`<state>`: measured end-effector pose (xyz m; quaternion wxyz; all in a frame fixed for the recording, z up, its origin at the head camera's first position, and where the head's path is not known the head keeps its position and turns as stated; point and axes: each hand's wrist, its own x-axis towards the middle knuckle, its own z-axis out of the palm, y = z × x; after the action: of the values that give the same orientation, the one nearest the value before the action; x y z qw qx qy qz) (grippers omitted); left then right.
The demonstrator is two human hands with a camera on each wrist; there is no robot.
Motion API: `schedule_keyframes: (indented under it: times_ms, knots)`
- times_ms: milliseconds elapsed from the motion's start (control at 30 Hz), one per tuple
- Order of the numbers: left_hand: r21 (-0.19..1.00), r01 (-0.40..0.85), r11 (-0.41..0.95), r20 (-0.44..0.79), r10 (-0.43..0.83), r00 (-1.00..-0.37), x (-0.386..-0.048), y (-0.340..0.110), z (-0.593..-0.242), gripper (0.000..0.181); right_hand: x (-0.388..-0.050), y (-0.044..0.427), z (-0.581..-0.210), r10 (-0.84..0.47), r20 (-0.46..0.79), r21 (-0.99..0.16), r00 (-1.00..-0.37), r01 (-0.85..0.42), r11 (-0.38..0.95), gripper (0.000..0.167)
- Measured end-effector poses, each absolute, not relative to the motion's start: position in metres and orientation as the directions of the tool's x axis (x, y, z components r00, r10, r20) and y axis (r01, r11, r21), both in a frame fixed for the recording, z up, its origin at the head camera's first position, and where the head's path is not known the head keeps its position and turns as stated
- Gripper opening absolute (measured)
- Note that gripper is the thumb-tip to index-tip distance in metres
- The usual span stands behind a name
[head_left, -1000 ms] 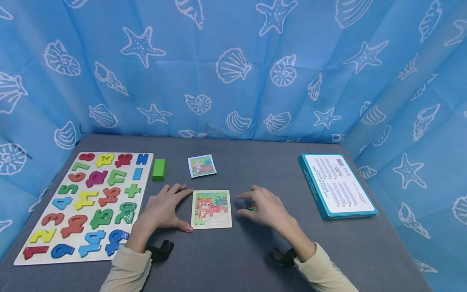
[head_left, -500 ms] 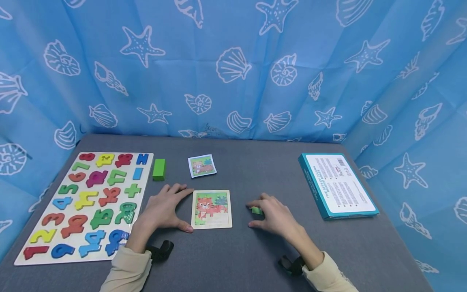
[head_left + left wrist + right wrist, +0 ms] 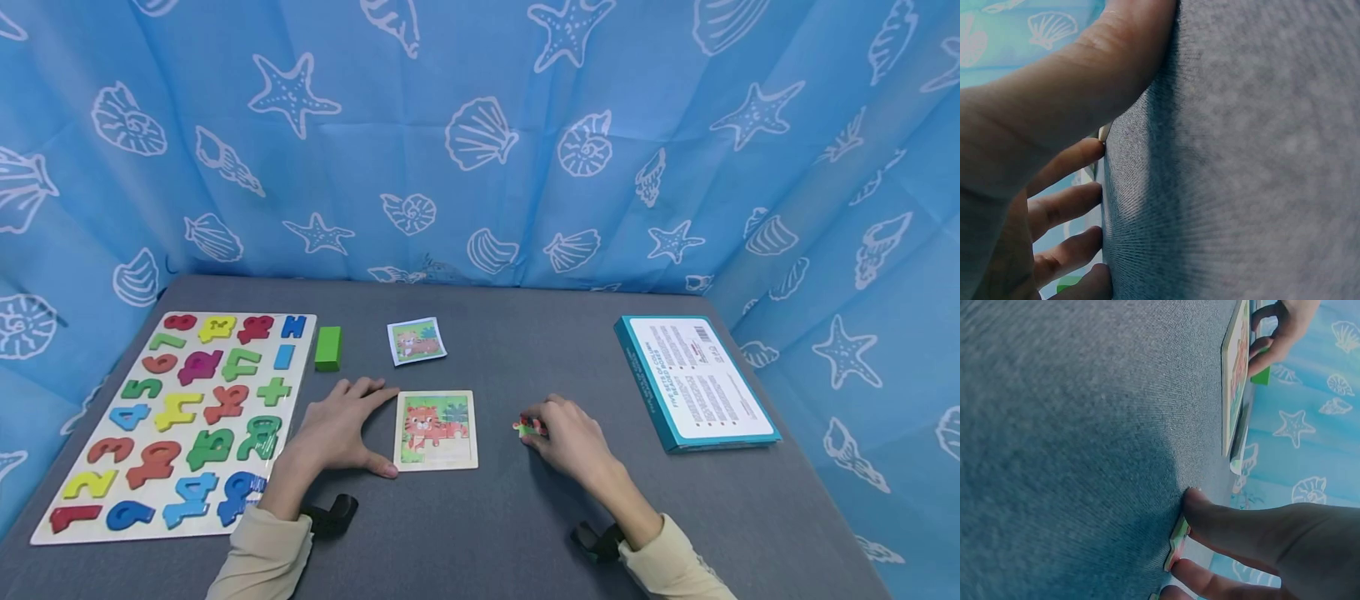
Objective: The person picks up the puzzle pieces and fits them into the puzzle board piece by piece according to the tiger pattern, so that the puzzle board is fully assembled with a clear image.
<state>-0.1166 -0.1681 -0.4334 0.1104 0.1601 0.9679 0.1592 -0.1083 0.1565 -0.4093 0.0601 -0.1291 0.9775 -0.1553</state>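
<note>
In the head view a square wooden jigsaw board [image 3: 437, 458] lies mid-table, its tiger picture partly filled and a bare patch at the lower right. My left hand [image 3: 337, 427] touches the board's left edge with thumb and index finger spread apart. To the right of the board, my right hand [image 3: 567, 437] pinches a green and red puzzle piece [image 3: 528, 427] at table level. The right wrist view has this puzzle piece [image 3: 1177, 542] between thumb and finger, with the edge of another piece [image 3: 1154, 597] below, mostly hidden by the fingers.
A picture card [image 3: 416, 341] lies behind the jigsaw board, beside a green block [image 3: 327, 348]. The number board [image 3: 101, 408] fills the left side. A teal and white box [image 3: 701, 383] lies at the right. A blue curtain [image 3: 480, 200] hangs behind the table.
My right hand has shifted a little to the right, away from the board, and its fingers have closed on a puzzle piece. The left hand stays at the board.
</note>
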Motion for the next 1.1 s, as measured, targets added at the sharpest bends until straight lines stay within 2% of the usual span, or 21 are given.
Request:
schedule_keyframes:
  times_ms: [233, 767, 1100]
  knots:
    - [0.346, 0.278, 0.896, -0.168, 0.351, -0.921, -0.1169, -0.1681, -0.4328, 0.110, -0.1086, 0.1562, -0.4099, -0.322, -0.055, -0.312, -0.945, -0.290, 0.905, 0.020]
    - [0.341, 0.272, 0.900, -0.171, 0.344, -0.923, -0.1176, -0.1680, -0.4346, 0.112, -0.1075, 0.1577, -0.4069, -0.428, -0.097, -0.342, -0.899, -0.374, 0.862, 0.034]
    - [0.348, 0.279, 0.895, -0.169, 0.352, -0.921, -0.1171, -0.1679, -0.4338, 0.111, -0.1080, 0.1594, -0.4064, -0.446, -0.097, -0.363, -0.890, -0.385, 0.848, 0.029]
